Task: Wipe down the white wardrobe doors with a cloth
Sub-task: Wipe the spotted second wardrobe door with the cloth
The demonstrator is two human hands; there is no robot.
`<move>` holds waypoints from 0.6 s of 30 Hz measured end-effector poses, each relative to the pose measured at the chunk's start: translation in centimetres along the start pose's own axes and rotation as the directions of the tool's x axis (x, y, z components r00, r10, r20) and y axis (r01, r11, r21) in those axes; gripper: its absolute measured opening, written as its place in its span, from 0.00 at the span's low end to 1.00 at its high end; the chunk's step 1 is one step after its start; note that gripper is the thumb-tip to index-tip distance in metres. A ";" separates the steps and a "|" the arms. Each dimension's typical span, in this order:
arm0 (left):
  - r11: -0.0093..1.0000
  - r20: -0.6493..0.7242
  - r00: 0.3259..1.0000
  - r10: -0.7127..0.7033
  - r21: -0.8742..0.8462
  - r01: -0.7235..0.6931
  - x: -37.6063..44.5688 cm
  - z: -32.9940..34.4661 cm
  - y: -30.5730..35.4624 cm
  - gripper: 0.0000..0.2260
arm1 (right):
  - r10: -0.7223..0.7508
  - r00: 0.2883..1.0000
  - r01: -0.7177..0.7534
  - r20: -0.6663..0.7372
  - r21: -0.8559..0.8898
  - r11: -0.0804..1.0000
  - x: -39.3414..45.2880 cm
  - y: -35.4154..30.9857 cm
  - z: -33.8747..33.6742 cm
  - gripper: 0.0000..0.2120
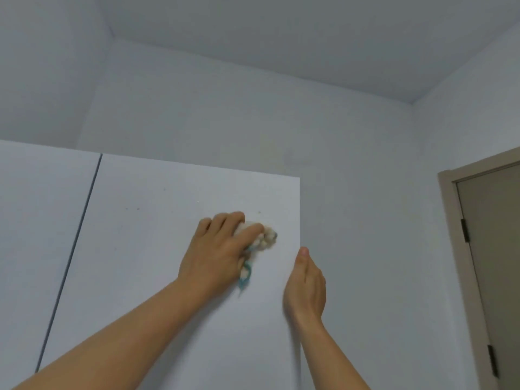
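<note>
The white wardrobe door (157, 249) fills the lower left and middle, its top edge and right edge in view. My left hand (216, 254) presses a crumpled cream cloth (266, 237) with a teal trailing edge flat against the door's upper right area. My right hand (305, 285) grips the door's right edge, thumb on the front face and fingers hidden behind the edge. A second white door (36, 235) lies to the left, past a dark vertical gap. A few small specks mark the door above the cloth.
A pale wall (365, 192) rises behind and to the right of the wardrobe, meeting the ceiling above. A beige room door (495, 249) with a beige frame and dark hinges stands at the far right.
</note>
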State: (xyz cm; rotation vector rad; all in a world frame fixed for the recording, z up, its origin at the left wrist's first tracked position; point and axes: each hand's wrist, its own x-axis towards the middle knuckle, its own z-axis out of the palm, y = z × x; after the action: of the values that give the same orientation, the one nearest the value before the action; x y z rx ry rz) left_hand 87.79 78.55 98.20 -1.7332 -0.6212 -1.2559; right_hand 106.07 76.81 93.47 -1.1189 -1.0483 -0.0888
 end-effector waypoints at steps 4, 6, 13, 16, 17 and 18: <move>0.969 -0.080 0.966 -0.247 -0.010 0.247 6.1 -0.4 -0.3 0.22 | -0.030 1.000 0.030 0.005 -0.001 1.000 0.0 -0.2 -0.2 0.28; 0.949 -0.048 0.949 -0.311 -0.071 0.307 4.7 0.1 1.5 0.22 | -0.042 0.999 0.042 0.005 -0.008 0.999 -0.1 -0.1 -0.3 0.28; 0.987 0.079 0.984 0.161 0.004 -0.162 -4.1 0.8 2.4 0.22 | -0.063 0.998 0.064 0.016 -0.027 0.998 -0.3 -0.1 -0.4 0.26; 0.992 0.037 0.994 0.101 0.076 -0.104 0.5 0.1 0.0 0.22 | -0.044 0.999 0.045 0.025 -0.012 0.999 -0.4 0.1 -0.4 0.26; 0.997 -0.010 1.000 -0.003 0.083 0.004 3.0 -0.2 -0.9 0.22 | -0.048 0.999 0.048 0.023 -0.006 0.999 -0.3 0.1 -0.3 0.26; 0.990 -0.050 0.992 -0.115 0.081 0.118 5.5 -0.6 -1.7 0.20 | -0.052 0.998 0.052 0.021 0.000 0.999 -0.3 0.1 -0.3 0.26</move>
State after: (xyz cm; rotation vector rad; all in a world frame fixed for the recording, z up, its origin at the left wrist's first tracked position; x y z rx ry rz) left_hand 88.19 78.32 103.96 -1.6144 -0.7474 -1.3266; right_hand 106.16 76.54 93.14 -1.0954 -1.0963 -0.1186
